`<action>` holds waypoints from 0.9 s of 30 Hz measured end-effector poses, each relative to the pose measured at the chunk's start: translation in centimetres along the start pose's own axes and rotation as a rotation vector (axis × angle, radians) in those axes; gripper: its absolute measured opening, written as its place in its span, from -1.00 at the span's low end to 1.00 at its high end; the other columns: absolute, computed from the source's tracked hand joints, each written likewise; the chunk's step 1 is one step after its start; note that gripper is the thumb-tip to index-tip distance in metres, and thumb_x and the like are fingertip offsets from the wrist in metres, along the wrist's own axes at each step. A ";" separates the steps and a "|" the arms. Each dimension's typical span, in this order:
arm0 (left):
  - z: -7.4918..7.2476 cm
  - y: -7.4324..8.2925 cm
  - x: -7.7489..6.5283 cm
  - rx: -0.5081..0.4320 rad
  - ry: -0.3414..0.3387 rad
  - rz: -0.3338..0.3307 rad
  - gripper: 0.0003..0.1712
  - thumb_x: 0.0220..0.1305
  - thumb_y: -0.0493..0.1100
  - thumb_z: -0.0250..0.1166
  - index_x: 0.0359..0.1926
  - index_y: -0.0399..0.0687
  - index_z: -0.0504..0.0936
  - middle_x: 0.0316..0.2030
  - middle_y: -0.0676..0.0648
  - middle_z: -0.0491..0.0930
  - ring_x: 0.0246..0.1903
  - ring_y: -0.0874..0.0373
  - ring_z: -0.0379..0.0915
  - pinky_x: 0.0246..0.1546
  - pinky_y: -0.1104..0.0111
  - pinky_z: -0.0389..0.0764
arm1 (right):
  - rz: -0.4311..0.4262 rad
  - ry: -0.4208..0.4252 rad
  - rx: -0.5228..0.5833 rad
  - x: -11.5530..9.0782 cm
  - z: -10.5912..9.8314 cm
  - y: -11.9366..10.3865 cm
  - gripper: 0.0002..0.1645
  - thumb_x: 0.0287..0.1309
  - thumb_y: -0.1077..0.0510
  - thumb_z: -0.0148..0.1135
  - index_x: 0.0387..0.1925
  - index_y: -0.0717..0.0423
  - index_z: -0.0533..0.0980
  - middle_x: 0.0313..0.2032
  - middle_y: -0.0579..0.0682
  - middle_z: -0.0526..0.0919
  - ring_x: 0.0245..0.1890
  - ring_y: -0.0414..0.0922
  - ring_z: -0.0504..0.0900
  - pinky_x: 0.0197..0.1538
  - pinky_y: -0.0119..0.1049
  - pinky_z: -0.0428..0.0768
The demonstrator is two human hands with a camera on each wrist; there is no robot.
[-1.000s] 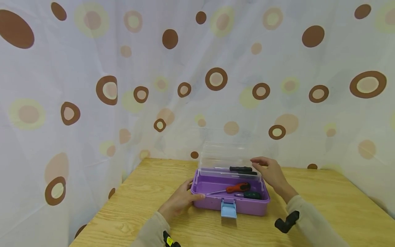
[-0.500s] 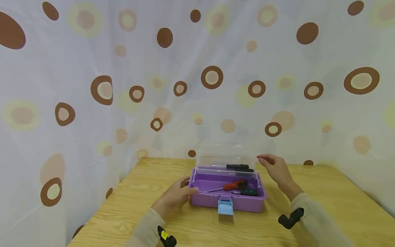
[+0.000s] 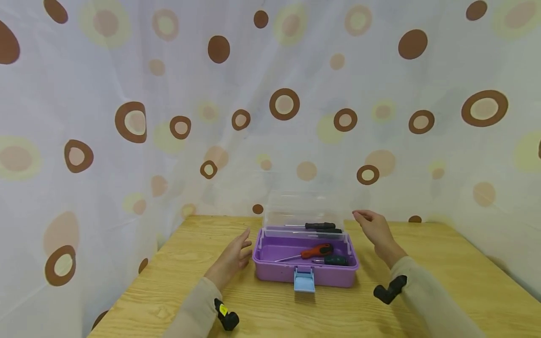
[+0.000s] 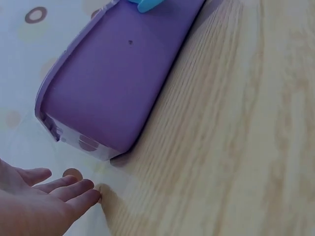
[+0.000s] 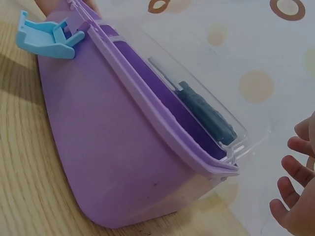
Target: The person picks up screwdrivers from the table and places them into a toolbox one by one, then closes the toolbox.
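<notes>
Purple toolbox [image 3: 274, 272], lid [image 3: 302, 202] raised, lower centre of frame

The left hand [image 3: 230, 258], fingers extended, is just beside its left wall; the right hand [image 3: 377, 234], fingers loosely bent, hangs near the lid. Both are apart from it, holding nothing. Moving the lid probably wants one palm steadying the base. The tabletop [image 3: 338, 312] offers room sideways; the spotted curtain [image 3: 313, 141] behind may crowd the lid.

Purple box [image 3: 276, 272], pale-blue latch [image 3: 304, 281]; front screwdriver [image 3: 336, 260] perhaps green.
</notes>
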State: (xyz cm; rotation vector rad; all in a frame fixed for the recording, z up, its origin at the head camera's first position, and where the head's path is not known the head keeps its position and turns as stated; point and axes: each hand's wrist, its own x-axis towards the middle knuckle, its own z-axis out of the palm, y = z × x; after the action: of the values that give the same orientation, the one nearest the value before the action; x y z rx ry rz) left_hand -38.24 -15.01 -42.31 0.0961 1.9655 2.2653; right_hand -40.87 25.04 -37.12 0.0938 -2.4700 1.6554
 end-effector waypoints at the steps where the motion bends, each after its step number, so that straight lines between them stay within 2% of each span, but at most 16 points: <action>1: 0.0 0.1 0.3 -0.004 0.012 -0.006 0.11 0.48 0.37 0.10 0.61 -0.34 -0.09 0.51 -0.49 -0.02 0.47 -0.48 -0.05 0.47 -0.21 0.02 | 0.006 0.000 0.001 0.1 0.0 0.0 -0.28 0.60 -0.15 -0.05 0.47 0.31 0.31 0.39 0.36 0.33 0.39 0.31 0.27 0.39 0.31 0.26; 6: 0.0 1.0 1.7 -0.002 0.043 0.001 0.03 0.50 0.34 0.08 0.62 -0.27 -0.03 0.52 -0.49 -0.03 0.46 -0.49 -0.06 0.49 -0.15 0.05 | 0.031 0.005 0.035 0.9 -0.2 0.1 -0.20 0.60 -0.23 -0.13 0.50 0.32 0.24 0.40 0.37 0.31 0.38 0.29 0.26 0.41 0.24 0.29; 10: -0.1 1.7 2.6 0.040 0.029 0.010 0.06 0.51 0.34 0.06 0.63 -0.26 -0.11 0.54 -0.50 -0.15 0.48 -0.52 -0.18 0.49 -0.20 -0.05 | 0.028 -0.024 0.062 1.6 -0.5 0.8 -0.12 0.61 -0.29 -0.28 0.53 0.34 0.16 0.41 0.43 0.24 0.41 0.34 0.21 0.44 0.24 0.25; 17: -0.8 2.6 4.2 0.066 0.067 -0.009 0.22 0.43 0.43 0.11 0.64 -0.24 -0.29 0.56 -0.51 -0.27 0.50 -0.53 -0.33 0.48 -0.26 -0.21 | 0.035 -0.131 -0.044 2.9 -0.4 1.6 -0.02 0.57 -0.39 -0.49 0.60 0.30 -0.02 0.44 0.48 0.14 0.44 0.43 0.11 0.43 0.32 0.19; 23: -0.7 2.7 5.6 0.117 0.088 -0.016 0.23 0.40 0.48 0.09 0.65 -0.18 -0.27 0.59 -0.43 -0.31 0.50 -0.52 -0.34 0.47 -0.28 -0.19 | 0.047 -0.161 -0.058 3.0 -0.3 1.6 0.09 0.51 -0.48 -0.53 0.62 0.29 -0.22 0.48 0.51 0.02 0.44 0.43 0.07 0.43 0.37 0.14; 26: -0.2 2.5 6.3 0.109 0.078 -0.016 0.23 0.39 0.47 0.12 0.66 -0.15 -0.26 0.61 -0.35 -0.36 0.50 -0.51 -0.41 0.46 -0.29 -0.22 | 0.051 -0.179 -0.048 3.0 -0.3 1.5 0.10 0.51 -0.48 -0.52 0.62 0.29 -0.32 0.51 0.52 -0.10 0.45 0.48 0.00 0.42 0.42 0.10; 27: 0.0 2.3 6.5 0.110 0.078 -0.014 0.22 0.40 0.46 0.12 0.66 -0.14 -0.26 0.61 -0.34 -0.36 0.50 -0.48 -0.17 0.49 -0.21 -0.06 | 0.056 -0.189 -0.036 3.0 -0.3 1.4 0.10 0.51 -0.47 -0.52 0.62 0.28 -0.35 0.52 0.52 -0.14 0.46 0.49 -0.02 0.43 0.42 0.08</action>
State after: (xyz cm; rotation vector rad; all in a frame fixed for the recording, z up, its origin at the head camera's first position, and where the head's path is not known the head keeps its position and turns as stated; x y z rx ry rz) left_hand -44.85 -14.39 -40.30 0.0049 2.1228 2.1829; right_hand -43.95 25.94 -37.79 0.1857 -2.6617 1.6962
